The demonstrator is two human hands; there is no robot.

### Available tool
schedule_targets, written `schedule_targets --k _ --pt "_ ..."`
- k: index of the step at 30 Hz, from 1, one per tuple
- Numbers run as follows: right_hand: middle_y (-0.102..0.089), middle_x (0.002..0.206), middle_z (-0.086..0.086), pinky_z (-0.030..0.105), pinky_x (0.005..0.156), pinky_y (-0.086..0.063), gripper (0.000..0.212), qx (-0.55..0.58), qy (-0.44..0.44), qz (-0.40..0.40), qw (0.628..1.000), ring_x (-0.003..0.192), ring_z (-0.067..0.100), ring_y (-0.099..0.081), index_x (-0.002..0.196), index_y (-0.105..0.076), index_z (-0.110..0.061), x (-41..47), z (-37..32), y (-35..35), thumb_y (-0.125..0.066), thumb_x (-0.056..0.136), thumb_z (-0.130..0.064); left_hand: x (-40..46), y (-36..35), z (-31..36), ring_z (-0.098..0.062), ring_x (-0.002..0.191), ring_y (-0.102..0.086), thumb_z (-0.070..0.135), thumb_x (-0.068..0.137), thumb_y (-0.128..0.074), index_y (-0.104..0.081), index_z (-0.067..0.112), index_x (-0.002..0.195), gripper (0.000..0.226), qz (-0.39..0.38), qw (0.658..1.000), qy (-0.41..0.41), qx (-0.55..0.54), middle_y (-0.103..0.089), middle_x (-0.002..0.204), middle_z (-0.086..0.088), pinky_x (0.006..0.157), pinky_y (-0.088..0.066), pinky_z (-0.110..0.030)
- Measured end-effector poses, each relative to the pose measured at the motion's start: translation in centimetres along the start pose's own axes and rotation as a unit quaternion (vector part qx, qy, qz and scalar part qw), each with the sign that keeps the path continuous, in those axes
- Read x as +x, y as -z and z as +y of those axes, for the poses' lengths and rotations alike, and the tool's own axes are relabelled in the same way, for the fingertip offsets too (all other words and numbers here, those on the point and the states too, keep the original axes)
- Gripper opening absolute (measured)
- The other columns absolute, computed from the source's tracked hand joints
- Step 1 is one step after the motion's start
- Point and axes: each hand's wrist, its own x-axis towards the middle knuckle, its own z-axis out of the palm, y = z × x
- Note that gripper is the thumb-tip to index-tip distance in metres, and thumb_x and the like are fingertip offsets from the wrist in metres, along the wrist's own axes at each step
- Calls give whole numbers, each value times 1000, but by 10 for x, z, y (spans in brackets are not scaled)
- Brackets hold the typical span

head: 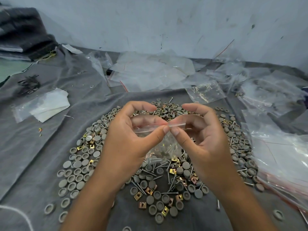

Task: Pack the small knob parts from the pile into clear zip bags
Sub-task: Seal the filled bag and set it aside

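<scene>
A clear zip bag (pixel 164 147) with screws and small parts inside hangs above the pile. My left hand (pixel 131 140) pinches its red-lined zip strip between thumb and fingers on the left side. My right hand (pixel 198 139) pinches the same strip just right of centre, the two thumbs almost touching. Under the bag spreads the pile (pixel 86 165) of grey round knob caps, brass square nuts and screws on a grey cloth (pixel 33 147). The bag's lower part is partly hidden behind my hands.
Heaps of empty clear zip bags lie at the back (pixel 150 70) and along the right (pixel 280 157). A folded white sheet in plastic (pixel 48 104) lies at left, black clips (pixel 30 84) beyond it. A pale wall closes the back.
</scene>
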Motion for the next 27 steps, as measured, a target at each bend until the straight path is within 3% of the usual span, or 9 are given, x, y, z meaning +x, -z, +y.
schedule_targets --k 4,8,11,13,17,20,24,27 --pt "-73 104 1 50 87 -55 37 -13 7 7 1000 99 25 -70 123 -54 -39 -1 1 0 -71 91 -35 0 0 -2 -18 88 -76 20 77 -84 -55 21 105 40 -18 1000 3 3 -78 94 -1 70 -57 -23" --pt "-73 100 2 43 81 -56 34 6 10 17 1000 90 22 -69 118 -55 -41 -1 1 -1 -71 89 -32 3 1 -1 -20 84 -76 25 72 -87 -53 20 103 46 -14 1000 6 -5 -78 93 -2 67 -57 -24" --pt "-71 97 2 29 75 -54 33 44 5 40 998 84 17 -66 116 -56 -35 1 0 2 -72 89 -28 3 2 -1 -41 81 -70 31 71 -86 -55 21 106 48 -4 1000 -2 -6 -78 95 -2 70 -58 -54" --pt "-71 96 2 25 74 -54 33 67 1 48 997 83 15 -65 118 -54 -28 2 0 5 -71 90 -20 3 3 -1 -46 83 -66 34 71 -83 -55 21 107 47 -7 1000 0 -3 -78 95 -2 79 -53 -64" --pt "-70 95 2 23 72 -54 32 73 -3 53 996 83 13 -65 117 -54 -23 3 0 6 -68 90 -15 4 3 -3 -20 79 -72 30 74 -85 -55 22 102 42 -12 1000 13 15 -78 93 -2 76 -56 -54" --pt "-71 96 1 22 72 -56 38 82 -12 37 996 86 14 -69 120 -53 -22 2 -1 4 -71 88 -14 4 4 -5 -21 83 -73 24 78 -80 -50 21 97 36 -13 1000 10 22 -77 94 -4 75 -58 -43" --pt "-75 96 5 22 70 -57 42 92 -22 29 995 86 15 -73 122 -52 -20 3 -4 0 -75 88 -14 3 4 -3 -34 86 -72 31 76 -83 -50 24 100 41 -10 1000 3 22 -78 96 -3 79 -53 -60" --pt "-76 96 2 18 72 -55 39 84 -22 55 995 85 9 -71 121 -51 -19 4 -6 2 -72 88 -16 4 4 -2 -24 83 -72 29 73 -84 -54 24 103 43 7 1000 12 15 -78 96 -2 83 -54 -60"
